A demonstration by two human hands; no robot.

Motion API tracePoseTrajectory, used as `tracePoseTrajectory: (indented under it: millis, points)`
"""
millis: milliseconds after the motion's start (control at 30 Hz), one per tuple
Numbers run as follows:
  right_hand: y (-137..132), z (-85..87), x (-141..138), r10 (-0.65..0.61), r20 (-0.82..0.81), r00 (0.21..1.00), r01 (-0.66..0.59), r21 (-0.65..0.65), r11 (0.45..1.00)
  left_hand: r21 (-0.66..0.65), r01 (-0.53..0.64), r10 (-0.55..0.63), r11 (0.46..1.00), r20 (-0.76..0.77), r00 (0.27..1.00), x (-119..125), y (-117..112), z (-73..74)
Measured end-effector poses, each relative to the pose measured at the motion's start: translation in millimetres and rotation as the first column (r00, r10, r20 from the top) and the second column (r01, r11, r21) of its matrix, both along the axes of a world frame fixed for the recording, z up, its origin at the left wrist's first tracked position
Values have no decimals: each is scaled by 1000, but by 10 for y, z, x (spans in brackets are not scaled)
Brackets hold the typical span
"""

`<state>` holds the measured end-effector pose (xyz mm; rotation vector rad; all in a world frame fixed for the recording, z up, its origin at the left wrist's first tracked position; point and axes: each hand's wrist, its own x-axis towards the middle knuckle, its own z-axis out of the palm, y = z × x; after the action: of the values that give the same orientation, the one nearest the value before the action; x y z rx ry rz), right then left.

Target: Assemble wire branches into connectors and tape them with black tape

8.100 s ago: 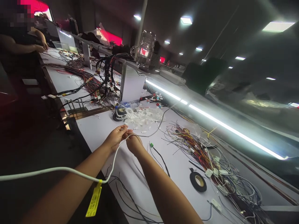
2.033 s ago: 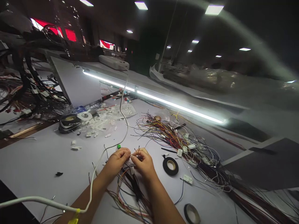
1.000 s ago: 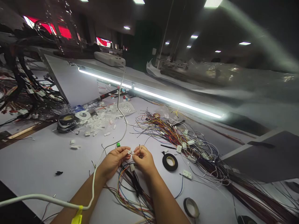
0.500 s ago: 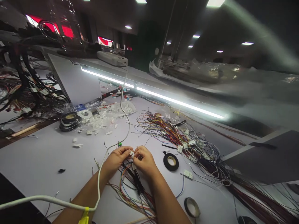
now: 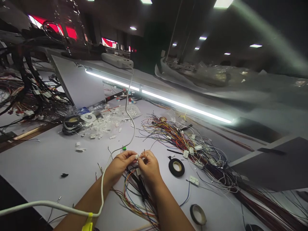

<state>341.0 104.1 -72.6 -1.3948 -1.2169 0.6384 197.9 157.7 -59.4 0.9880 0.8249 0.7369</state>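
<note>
My left hand (image 5: 122, 163) pinches a small white plastic connector (image 5: 136, 156) between thumb and fingertips. Close on its right, my right hand (image 5: 149, 163) is closed on thin wires (image 5: 145, 153), whose ends stick up past the fingers. Whether a wire sits in the connector is too small to tell. Below both hands hangs a bundle of coloured wires (image 5: 127, 189), partly wrapped in black tape, with another white connector (image 5: 138, 172) near its top. A white cable (image 5: 102, 189) passes in front of my left forearm.
A black tape roll (image 5: 176, 167) and a second tape roll (image 5: 198, 214) lie to the right. Behind them spreads a large wire harness (image 5: 183, 138) with white connectors. Plastic bags (image 5: 103, 123) and loose connectors lie at left. A lamp strip (image 5: 185, 106) runs across the back.
My right hand has shifted slightly and its fingers have turned, so wire ends now stand up above them. The left hand keeps the white connector in nearly the same place.
</note>
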Motion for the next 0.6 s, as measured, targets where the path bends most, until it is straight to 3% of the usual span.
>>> tracePoseTrajectory:
  millis: [167, 267, 367, 600]
  points:
    - [22, -39, 46, 37, -166, 985, -64, -160, 985, -2, -47, 47, 999, 14, 999, -10, 6, 18]
    - [41, -81, 62, 19, -202, 979, -59, -193, 979, -34, -54, 55, 998, 27, 998, -2, -4, 18]
    - [41, -103, 48, 20, -156, 988, -48, -174, 983, -13, -33, 32, 999, -26, 999, 20, -26, 11]
    - [12, -49, 6, 39, 124, 992, -21, -140, 990, 132, -58, 76, 990, -132, 988, 60, -45, 22]
